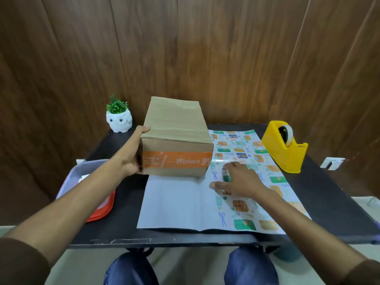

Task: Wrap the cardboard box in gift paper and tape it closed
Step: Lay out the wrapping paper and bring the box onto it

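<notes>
Two knees in blue trousers show under the near edge of the black table [185, 237]. On it lies the gift paper [178, 202], partly folded: its plain white back faces up on the left, its printed side with green and orange patches and blue scissors on the right, and its near edge runs close to the table's edge. The right hand [236, 181] rests on the printed side by the fold, fingers spread and flat, gripping nothing. The left hand [133, 155] clasps the left end of the box [176, 138], thumb on the top edge; whether the box rests on the paper's far edge or is lifted cannot be told. It is plain brown cardboard, creased on top, with an orange printed tape band across its near face. Left of the paper, at the table's edge, sits a tray [82, 177] over a red lid [102, 210]. Farther right, a yellow tape dispenser [284, 147] stands just beside the paper. At the back left, an owl pot [118, 120] stands near the wood-panel wall [226, 58].
</notes>
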